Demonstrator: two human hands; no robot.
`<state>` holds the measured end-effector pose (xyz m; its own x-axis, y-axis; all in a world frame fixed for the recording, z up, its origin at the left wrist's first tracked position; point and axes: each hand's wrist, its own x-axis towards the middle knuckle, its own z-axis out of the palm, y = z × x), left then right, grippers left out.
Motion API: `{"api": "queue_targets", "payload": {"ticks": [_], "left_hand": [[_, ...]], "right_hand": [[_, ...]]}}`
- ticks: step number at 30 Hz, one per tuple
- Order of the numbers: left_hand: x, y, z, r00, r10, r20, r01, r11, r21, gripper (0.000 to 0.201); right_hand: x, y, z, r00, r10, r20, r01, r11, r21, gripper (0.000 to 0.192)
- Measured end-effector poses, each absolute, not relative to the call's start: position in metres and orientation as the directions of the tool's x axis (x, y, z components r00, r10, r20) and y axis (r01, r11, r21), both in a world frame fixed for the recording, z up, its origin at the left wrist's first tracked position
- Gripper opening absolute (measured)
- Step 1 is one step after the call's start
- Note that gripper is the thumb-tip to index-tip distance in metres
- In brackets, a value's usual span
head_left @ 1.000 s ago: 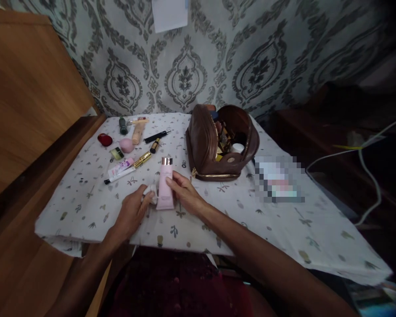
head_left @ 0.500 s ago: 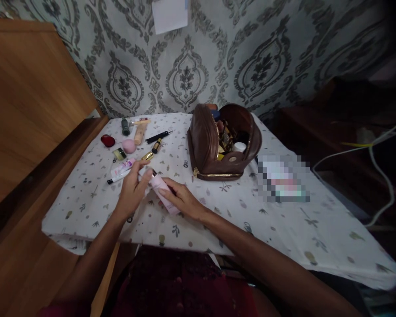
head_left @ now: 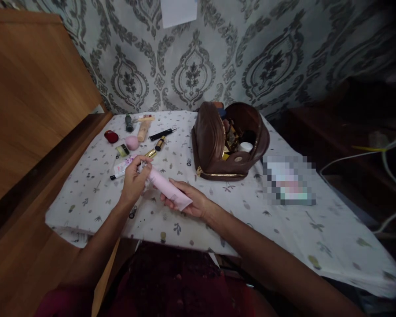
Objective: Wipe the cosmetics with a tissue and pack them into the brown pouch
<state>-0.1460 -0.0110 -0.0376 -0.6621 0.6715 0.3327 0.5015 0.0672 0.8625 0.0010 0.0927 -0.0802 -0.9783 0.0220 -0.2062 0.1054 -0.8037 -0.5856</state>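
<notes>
A pink squeeze tube (head_left: 169,188) is held at a slant above the table between my two hands. My right hand (head_left: 195,200) is wrapped round its wide, flat end from below. My left hand (head_left: 134,177) is closed at the cap end, thumb on top. Something clear or whitish, perhaps the cap or a wrapper, shows at those left fingers; I cannot make out which. Just beyond the left hand lie a white-and-purple tube (head_left: 120,168) with a black cap and a gold lipstick tube (head_left: 151,153), partly covered by the fingers.
A brown makeup bag (head_left: 211,141) stands open, filled with cosmetics. On the left lie a pink sponge (head_left: 132,142), a red compact (head_left: 111,136), a beige tube (head_left: 144,130), a black pen-like item (head_left: 161,134) and a green-and-black box (head_left: 122,150). A blurred-out flat object (head_left: 288,180) rests on the right.
The pink tube has turned over in my hands, its flat end now raised and further right. My right hand has rolled palm-up under it. The left hand stays at the cap end.
</notes>
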Motion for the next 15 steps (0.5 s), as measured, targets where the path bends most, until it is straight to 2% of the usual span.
{"api": "queue_targets", "payload": {"ticks": [2, 4, 6, 9, 15], "left_hand": [[-0.146, -0.009, -0.041, -0.628, 0.658, 0.416, 0.593, 0.058, 0.803, 0.017], [-0.145, -0.007, -0.043, -0.527, 0.649, 0.548, 0.732, 0.020, 0.681, 0.018], [-0.143, -0.006, -0.044, -0.402, 0.655, 0.639, 0.840, -0.014, 0.543, 0.020], [-0.139, -0.008, -0.042, -0.285, 0.672, 0.684, 0.917, -0.017, 0.398, 0.023], [-0.123, -0.016, -0.046, -0.104, 0.707, 0.700, 0.986, -0.022, 0.168, 0.026]], "right_hand": [[0.002, 0.094, -0.081, -0.977, 0.037, -0.212, 0.094, -0.814, -0.573, 0.028], [0.002, 0.093, -0.081, -0.977, 0.083, -0.197, 0.056, -0.792, -0.608, 0.025], [0.002, 0.091, -0.081, -0.975, 0.126, -0.183, 0.024, -0.760, -0.650, 0.029], [0.001, 0.087, -0.081, -0.966, 0.183, -0.183, -0.009, -0.731, -0.682, 0.036], [-0.001, 0.082, -0.081, -0.951, 0.269, -0.154, -0.083, -0.698, -0.711, 0.037]]}}
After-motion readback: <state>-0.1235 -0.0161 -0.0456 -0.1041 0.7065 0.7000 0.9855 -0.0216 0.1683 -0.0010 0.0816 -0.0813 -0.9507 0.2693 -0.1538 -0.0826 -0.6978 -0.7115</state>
